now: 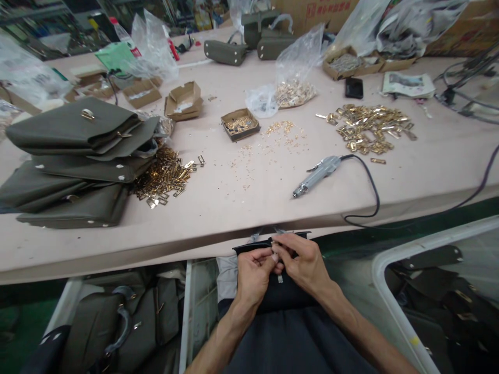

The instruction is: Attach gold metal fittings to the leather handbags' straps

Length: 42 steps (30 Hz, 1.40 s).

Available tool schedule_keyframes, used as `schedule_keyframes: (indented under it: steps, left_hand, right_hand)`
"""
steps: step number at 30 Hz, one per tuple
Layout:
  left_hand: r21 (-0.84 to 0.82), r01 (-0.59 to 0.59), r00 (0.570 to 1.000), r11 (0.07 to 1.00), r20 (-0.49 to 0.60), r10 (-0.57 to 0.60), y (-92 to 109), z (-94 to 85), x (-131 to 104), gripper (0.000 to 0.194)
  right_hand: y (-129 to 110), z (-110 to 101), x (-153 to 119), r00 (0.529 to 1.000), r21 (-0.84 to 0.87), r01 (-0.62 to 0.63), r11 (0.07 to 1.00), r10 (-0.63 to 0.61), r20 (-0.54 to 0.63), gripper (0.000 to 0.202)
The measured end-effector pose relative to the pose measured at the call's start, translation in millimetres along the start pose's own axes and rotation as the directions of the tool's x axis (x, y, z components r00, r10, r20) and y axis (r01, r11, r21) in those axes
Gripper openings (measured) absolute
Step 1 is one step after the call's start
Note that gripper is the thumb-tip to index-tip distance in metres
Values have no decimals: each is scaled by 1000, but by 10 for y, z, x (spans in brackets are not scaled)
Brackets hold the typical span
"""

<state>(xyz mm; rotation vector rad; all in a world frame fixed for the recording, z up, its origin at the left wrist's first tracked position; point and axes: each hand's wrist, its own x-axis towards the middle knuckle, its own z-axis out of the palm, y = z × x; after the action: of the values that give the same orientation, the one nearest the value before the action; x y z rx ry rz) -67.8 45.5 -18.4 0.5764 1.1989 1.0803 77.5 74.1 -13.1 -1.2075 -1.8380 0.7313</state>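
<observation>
Pinching at the edge of a dark piece (249, 246) with the fingers of both the left hand (252, 275) and the right hand (306, 259), tips bunched together near its middle; cannot make out the tiny shiny part mostly hidden between them. Holding the dark piece above the lap, at the near edge of the surface (241, 213), with a small silver-coloured fitting (280, 279) just beneath the fingertips at six o'clock. Can see a grey electric screwdriver (317, 175) lying at one o'clock, tip angled toward the hands. Can see scattered gold bits (283, 127) at twelve, and a small cardboard tray (240, 136) of similar bits at eleven. Showing farther out, between one and two, a heap of gold plates (372, 127). Showing at ten, a pile of gold frames (163, 176), with a stack of olive bags (74, 130) just beyond. Flanked below by bins of more bags: a left bin (187, 296) at eight, a right bin (378, 275) between three and four.
</observation>
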Motion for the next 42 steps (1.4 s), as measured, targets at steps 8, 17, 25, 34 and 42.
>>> schedule_keyframes:
  steps: [8,17,25,34,42]
  left_hand:
    - [-72,21,999,997,35,-18,-88,-54,46,34]
    - [-126,54,994,991,98,-42,-6,-54,52,33]
    - [-85,54,998,995,18,-53,-58,17,2,35]
    - [-105,107,990,989,-76,-115,-114,102,-48,27]
    - [11,50,984,999,-174,-47,-108,123,0,25]
  right_hand:
    - [-3,-85,47,987,80,-153,985,149,60,8]
    - [18,-43,62,997,115,-36,993,28,73,14]
    - [86,-25,20,994,115,-101,988,95,59,11]
    - [61,-64,-50,988,7,-5,1000,4,154,23]
    - [-35,-104,-153,986,-65,59,996,-48,160,29]
